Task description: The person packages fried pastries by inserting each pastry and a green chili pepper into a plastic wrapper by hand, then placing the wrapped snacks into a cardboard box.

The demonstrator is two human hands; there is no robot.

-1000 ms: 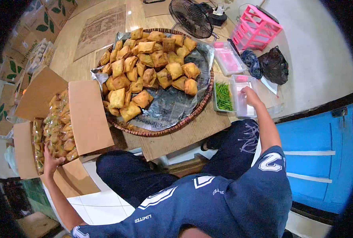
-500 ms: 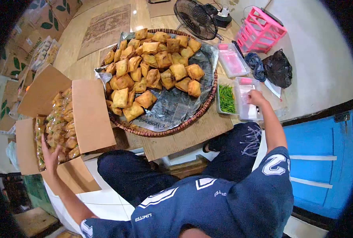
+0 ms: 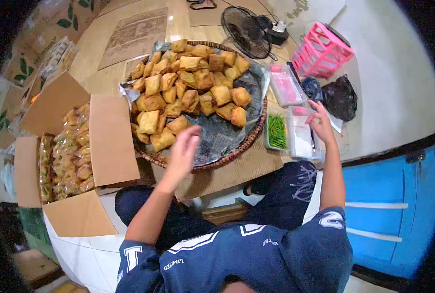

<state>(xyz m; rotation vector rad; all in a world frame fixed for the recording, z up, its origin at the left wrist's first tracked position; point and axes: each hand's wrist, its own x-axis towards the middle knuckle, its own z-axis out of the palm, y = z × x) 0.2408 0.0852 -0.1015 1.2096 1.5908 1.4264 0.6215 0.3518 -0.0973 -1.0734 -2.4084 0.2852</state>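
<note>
My left hand (image 3: 182, 151) is over the front rim of a round woven tray (image 3: 237, 154), fingers stretched out with nothing seen in them, close to the fried pastries (image 3: 163, 140). The square golden pastries are heaped on newspaper (image 3: 222, 139) in the tray. My right hand (image 3: 322, 126) hovers over a clear plastic box (image 3: 304, 152) with white and pink contents that I cannot make out. Its fingers are bent but apart, and nothing shows between them. Beside that box, a second clear container holds green chillies (image 3: 277, 131).
On the left, an open cardboard box (image 3: 112, 141) holds clear bags of pastries (image 3: 73, 151). Behind the tray stands a black fan (image 3: 247, 31). At the right are a pink basket (image 3: 320, 51), a plastic box with pink contents (image 3: 287, 84) and a black plastic bag (image 3: 341, 97).
My left hand has left the bagged pastries in the cardboard box and moved right to the tray's front. My right hand has risen slightly from the plastic box, its fingers now apart.
</note>
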